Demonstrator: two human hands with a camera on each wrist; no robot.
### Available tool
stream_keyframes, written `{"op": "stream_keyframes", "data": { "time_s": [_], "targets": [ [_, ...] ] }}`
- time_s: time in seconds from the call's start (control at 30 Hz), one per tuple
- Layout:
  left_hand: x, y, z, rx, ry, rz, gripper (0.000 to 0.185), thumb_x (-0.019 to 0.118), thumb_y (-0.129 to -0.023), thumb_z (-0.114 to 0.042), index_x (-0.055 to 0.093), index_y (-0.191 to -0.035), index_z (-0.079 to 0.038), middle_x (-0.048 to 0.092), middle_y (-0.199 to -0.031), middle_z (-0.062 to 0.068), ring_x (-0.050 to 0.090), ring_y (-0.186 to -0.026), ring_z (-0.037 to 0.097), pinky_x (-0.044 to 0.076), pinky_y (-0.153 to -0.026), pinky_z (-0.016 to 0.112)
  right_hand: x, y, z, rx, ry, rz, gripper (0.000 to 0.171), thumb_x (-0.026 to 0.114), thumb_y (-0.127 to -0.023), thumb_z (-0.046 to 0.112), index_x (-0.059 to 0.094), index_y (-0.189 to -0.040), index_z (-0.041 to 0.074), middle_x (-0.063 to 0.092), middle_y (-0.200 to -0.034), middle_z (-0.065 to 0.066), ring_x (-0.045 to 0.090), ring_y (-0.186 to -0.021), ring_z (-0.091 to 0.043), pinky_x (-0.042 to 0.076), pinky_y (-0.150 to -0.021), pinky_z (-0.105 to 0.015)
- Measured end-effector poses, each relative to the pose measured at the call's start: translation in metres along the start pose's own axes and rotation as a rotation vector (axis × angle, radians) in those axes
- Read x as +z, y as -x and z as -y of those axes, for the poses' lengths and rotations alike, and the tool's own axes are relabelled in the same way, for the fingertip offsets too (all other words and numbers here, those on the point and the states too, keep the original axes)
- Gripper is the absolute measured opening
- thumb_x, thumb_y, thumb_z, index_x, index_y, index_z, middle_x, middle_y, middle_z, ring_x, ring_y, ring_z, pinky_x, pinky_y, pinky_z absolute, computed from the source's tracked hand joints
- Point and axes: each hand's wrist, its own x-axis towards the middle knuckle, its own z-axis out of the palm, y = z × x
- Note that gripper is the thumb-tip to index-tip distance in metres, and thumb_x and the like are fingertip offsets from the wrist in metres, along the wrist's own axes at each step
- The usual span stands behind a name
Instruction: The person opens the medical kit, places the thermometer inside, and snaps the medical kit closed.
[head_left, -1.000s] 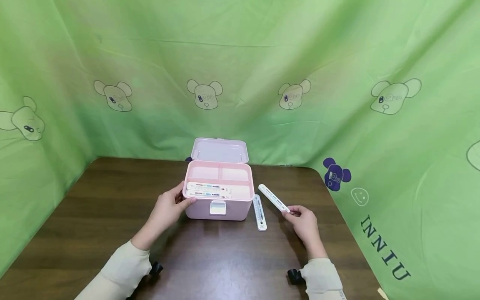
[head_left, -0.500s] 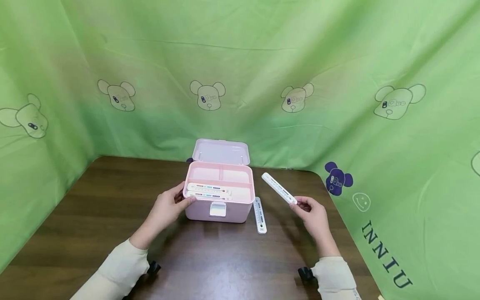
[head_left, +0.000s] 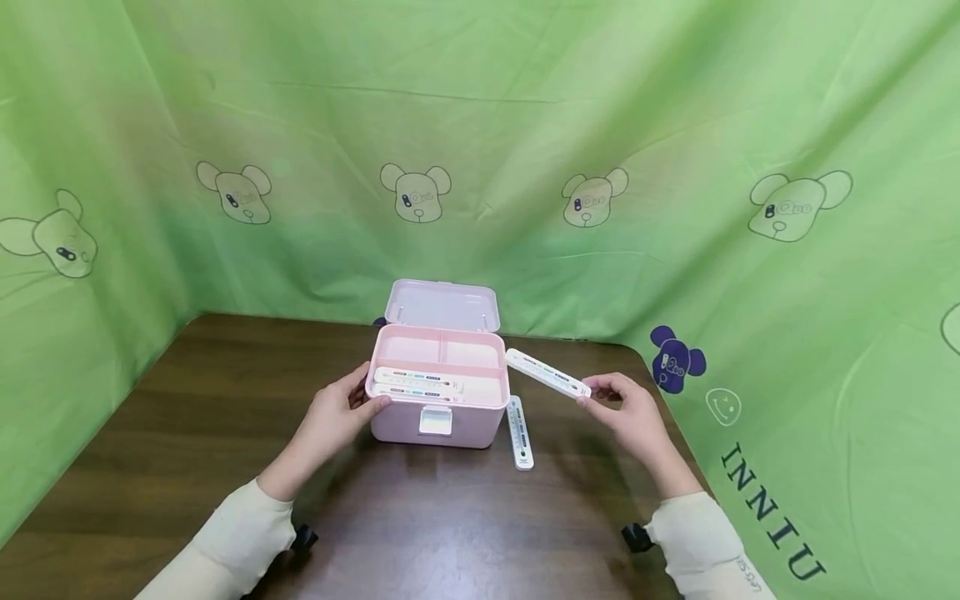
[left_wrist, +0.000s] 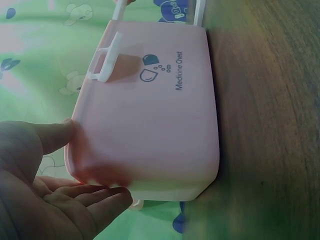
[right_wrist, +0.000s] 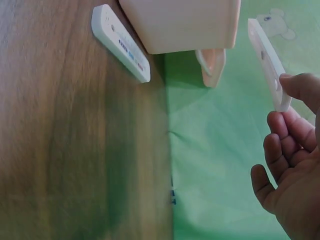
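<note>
A pink medicine chest stands on the table with its lid raised at the back. My left hand holds its left front corner, thumb at the front rim and fingers along the side. In the chest's front compartment lie white thermometers, side by side. My right hand pinches one end of another white thermometer, raised at the chest's right; its far end points to the chest rim. In the right wrist view, thumb and fingertips grip this thermometer near its end.
One more white thermometer lies on the brown wooden table, close by the chest's right side. The chest's tray has two smaller rear compartments. A green printed curtain hangs behind and around the table.
My right hand has lifted the thermometer up and away from the table, first rightward, then swung its far end left toward the chest. My left hand stays on the chest.
</note>
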Motion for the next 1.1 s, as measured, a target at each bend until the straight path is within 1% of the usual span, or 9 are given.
{"op": "stream_keyframes", "data": {
  "time_s": [0.1, 0.23, 0.33, 0.47, 0.57, 0.67, 0.73, 0.9, 1.1],
  "targets": [
    [0.000, 0.000, -0.002, 0.020, -0.043, -0.006, 0.077, 0.077, -0.094, -0.029, 0.040, -0.155, 0.001, 0.054, -0.148, 0.020, 0.063, -0.126, 0.029, 0.056, -0.099, 0.042, -0.003, -0.004, 0.002, -0.023, 0.019, 0.031, 0.025, 0.082, -0.088, 0.016, 0.074, -0.111, 0.009, 0.070, -0.101, -0.005, 0.064, -0.094, -0.022, 0.051, -0.085, -0.023],
    [-0.001, 0.000, -0.003, 0.018, -0.087, 0.005, 0.076, 0.077, -0.094, -0.032, 0.042, -0.155, -0.002, 0.055, -0.148, 0.018, 0.064, -0.125, 0.027, 0.056, -0.098, 0.042, -0.005, -0.009, 0.004, -0.032, 0.033, 0.068, 0.025, 0.083, -0.087, 0.016, 0.075, -0.110, 0.010, 0.070, -0.103, -0.004, 0.064, -0.096, -0.022, 0.053, -0.087, -0.033],
    [-0.002, -0.001, -0.005, 0.004, -0.090, 0.011, 0.076, 0.078, -0.093, -0.033, 0.044, -0.154, -0.004, 0.057, -0.146, 0.016, 0.064, -0.125, 0.025, 0.057, -0.097, 0.042, -0.006, -0.012, 0.008, -0.043, 0.043, 0.096, 0.025, 0.082, -0.088, 0.017, 0.075, -0.110, 0.011, 0.071, -0.104, -0.003, 0.064, -0.098, -0.023, 0.053, -0.090, -0.038],
    [-0.003, -0.001, -0.004, 0.008, -0.103, 0.009, 0.076, 0.079, -0.092, -0.032, 0.045, -0.153, -0.003, 0.057, -0.145, 0.017, 0.064, -0.124, 0.025, 0.057, -0.096, 0.042, -0.006, -0.017, 0.013, -0.065, 0.055, 0.141, 0.025, 0.082, -0.089, 0.021, 0.074, -0.112, 0.013, 0.071, -0.106, -0.001, 0.063, -0.101, -0.022, 0.050, -0.092, -0.036],
    [-0.004, -0.002, -0.003, 0.016, -0.107, 0.011, 0.076, 0.079, -0.092, -0.032, 0.044, -0.153, -0.001, 0.057, -0.145, 0.017, 0.065, -0.123, 0.024, 0.058, -0.095, 0.041, -0.005, -0.021, 0.017, -0.088, 0.054, 0.167, 0.025, 0.082, -0.089, 0.021, 0.074, -0.112, 0.014, 0.071, -0.107, 0.000, 0.062, -0.102, -0.020, 0.050, -0.094, -0.038],
    [-0.004, -0.002, -0.003, 0.022, -0.106, 0.012, 0.076, 0.080, -0.091, -0.032, 0.045, -0.152, 0.000, 0.058, -0.144, 0.018, 0.066, -0.121, 0.024, 0.059, -0.093, 0.040, -0.003, -0.025, 0.021, -0.114, 0.048, 0.186, 0.025, 0.082, -0.088, 0.019, 0.075, -0.111, 0.014, 0.070, -0.107, 0.001, 0.062, -0.102, -0.021, 0.050, -0.095, -0.044],
    [-0.005, -0.003, -0.002, 0.028, -0.103, 0.011, 0.076, 0.080, -0.091, -0.032, 0.046, -0.151, 0.001, 0.059, -0.142, 0.018, 0.067, -0.120, 0.024, 0.059, -0.092, 0.039, -0.002, -0.028, 0.024, -0.133, 0.045, 0.196, 0.025, 0.083, -0.087, 0.017, 0.075, -0.111, 0.014, 0.070, -0.106, 0.002, 0.062, -0.102, -0.023, 0.050, -0.094, -0.042],
    [-0.005, -0.003, -0.002, 0.037, -0.103, 0.014, 0.076, 0.080, -0.091, -0.033, 0.046, -0.150, 0.002, 0.059, -0.141, 0.019, 0.066, -0.120, 0.025, 0.059, -0.092, 0.039, 0.001, -0.033, 0.034, -0.187, 0.054, 0.212, 0.026, 0.084, -0.086, 0.015, 0.075, -0.110, 0.014, 0.070, -0.104, 0.003, 0.062, -0.100, -0.021, 0.048, -0.090, -0.034],
    [-0.005, -0.002, -0.003, 0.041, -0.113, 0.013, 0.074, 0.079, -0.092, -0.033, 0.048, -0.149, 0.002, 0.057, -0.143, 0.019, 0.066, -0.120, 0.025, 0.060, -0.090, 0.037, 0.004, -0.039, 0.045, -0.225, 0.071, 0.253, 0.025, 0.083, -0.085, 0.014, 0.075, -0.108, 0.013, 0.070, -0.105, 0.002, 0.063, -0.101, -0.028, 0.049, -0.092, -0.040]
  ]
}}
